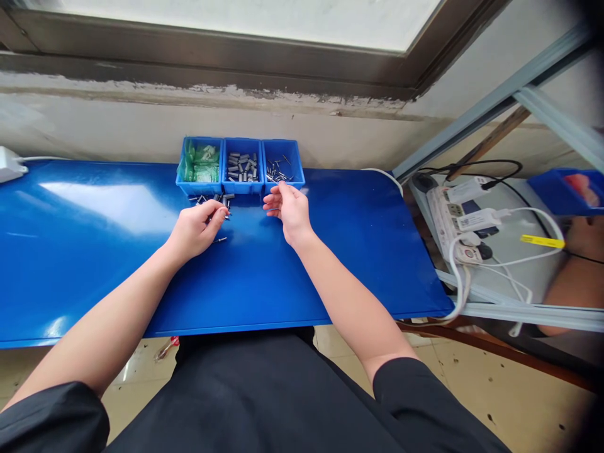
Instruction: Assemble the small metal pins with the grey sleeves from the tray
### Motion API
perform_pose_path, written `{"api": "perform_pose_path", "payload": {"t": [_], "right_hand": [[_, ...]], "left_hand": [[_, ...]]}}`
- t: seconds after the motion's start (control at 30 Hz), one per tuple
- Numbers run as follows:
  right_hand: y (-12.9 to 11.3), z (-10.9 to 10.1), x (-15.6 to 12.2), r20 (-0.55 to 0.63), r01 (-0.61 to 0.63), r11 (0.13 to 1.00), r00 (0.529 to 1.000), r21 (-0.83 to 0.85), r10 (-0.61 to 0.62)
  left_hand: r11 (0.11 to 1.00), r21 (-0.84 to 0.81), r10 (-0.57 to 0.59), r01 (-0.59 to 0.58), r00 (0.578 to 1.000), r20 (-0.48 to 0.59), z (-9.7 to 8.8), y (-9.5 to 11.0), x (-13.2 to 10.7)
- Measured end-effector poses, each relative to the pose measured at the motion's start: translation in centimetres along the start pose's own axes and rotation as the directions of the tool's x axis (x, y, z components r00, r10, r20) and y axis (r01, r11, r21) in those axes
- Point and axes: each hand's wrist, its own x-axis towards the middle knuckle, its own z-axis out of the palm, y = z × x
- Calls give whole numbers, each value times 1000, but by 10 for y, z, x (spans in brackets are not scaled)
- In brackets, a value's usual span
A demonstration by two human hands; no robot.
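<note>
At the far left edge a white adapter (pixel 7 165) sits on the blue table (pixel 94 251), with its cord running off along the wall. Moving right, we come to three blue bins set side by side against the wall. The left bin (pixel 199 187) holds small green and white bags. Just in front of it and the next bin lies a scatter of loose parts (pixel 207 199) on the bare table.

Our left hand (pixel 194 228) rests on the table just below that scatter. Its fingers are curled in, and thumb and forefinger pinch a small metal piece (pixel 223 214) at their tips, just clear of the table. A single thin pin (pixel 219 240) lies on the table just beside the knuckles.

The middle bin (pixel 242 187) is filled with short grey cylinders and the right bin (pixel 268 186) with thin metal pins. Our right hand (pixel 289 209) is raised at the front wall of the right bin, palm turned toward the left hand and fingers loosely curved and slightly apart. The forefinger reaches the rim. We cannot tell whether anything is held between the fingertips.

Past the table's right end, a white power strip (pixel 448 217) with several plugs and cables lies on a grey shelf. Further right are a yellow tag (pixel 542 241) and another blue bin (pixel 559 192).
</note>
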Motion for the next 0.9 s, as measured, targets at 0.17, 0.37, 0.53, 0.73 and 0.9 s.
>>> {"api": "perform_pose_path", "payload": {"t": [0.17, 0.37, 0.53, 0.73, 0.9], "right_hand": [[0, -3, 7, -25, 4, 1000, 1000, -16, -4], [-1, -3, 8, -43, 0, 997, 999, -76, -4], [1, -9, 7, -46, 186, 937, 977, -295, -209], [4, -18, 11, 89, 297, 724, 946, -623, -311], [0, -23, 13, 188, 390, 549, 903, -739, -388]], "left_hand": [[1000, 10, 12, -12, 1000, 0, 0, 0, 0], [999, 33, 16, -16, 1000, -2, 0, -2, 0], [998, 59, -9, 8, 1000, 28, 0, 1, 1], [996, 85, -35, 29, 998, 62, 0, 1, 0], [993, 119, 21, -20, 1000, -8, 1, -3, 2]]}}
